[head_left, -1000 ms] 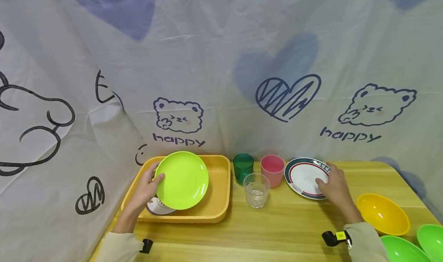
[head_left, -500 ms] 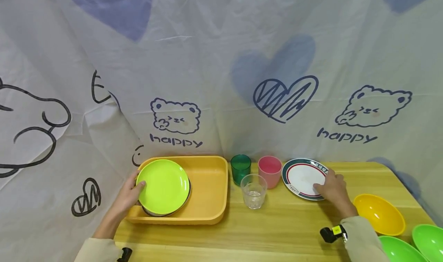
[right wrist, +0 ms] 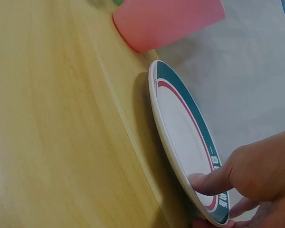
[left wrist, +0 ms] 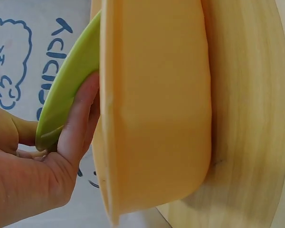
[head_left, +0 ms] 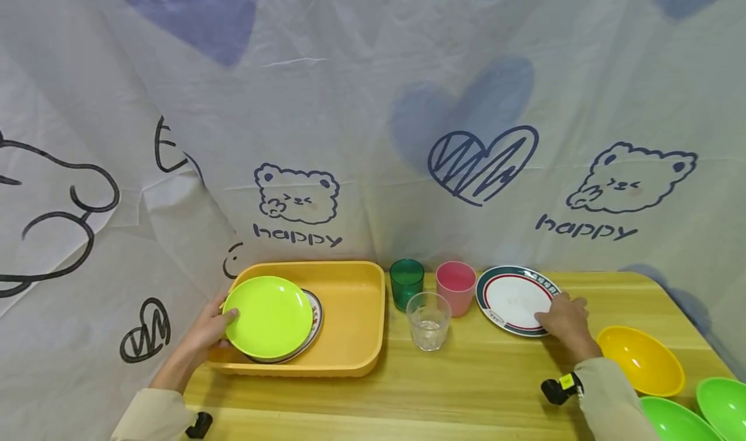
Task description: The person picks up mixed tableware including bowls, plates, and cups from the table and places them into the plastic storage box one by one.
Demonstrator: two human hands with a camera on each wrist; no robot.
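Observation:
My left hand [head_left: 211, 324] pinches the left edge of a lime-green plate [head_left: 269, 316], thumb on top and fingers beneath, as the left wrist view also shows. The plate lies within the yellow-orange tray [head_left: 352, 318], over a patterned white plate [head_left: 315, 311] that is mostly hidden under it. On the right, my right hand [head_left: 566, 323] grips the right edge of a white plate [head_left: 515, 300] with a dark green rim and red ring. Its thumb [right wrist: 204, 183] presses on the plate's face while the fingers go underneath.
Between tray and rimmed plate stand a green cup [head_left: 406, 284], a pink cup [head_left: 456, 289] and a clear cup [head_left: 429, 321]. A yellow bowl [head_left: 641, 360] and two green bowls [head_left: 678, 421] sit at the right front. A printed cloth [head_left: 373, 104] hangs behind the table.
My left hand has carried the lime-green plate left and down into the tray, over the patterned plate. The right hand stays at the rimmed plate's edge.

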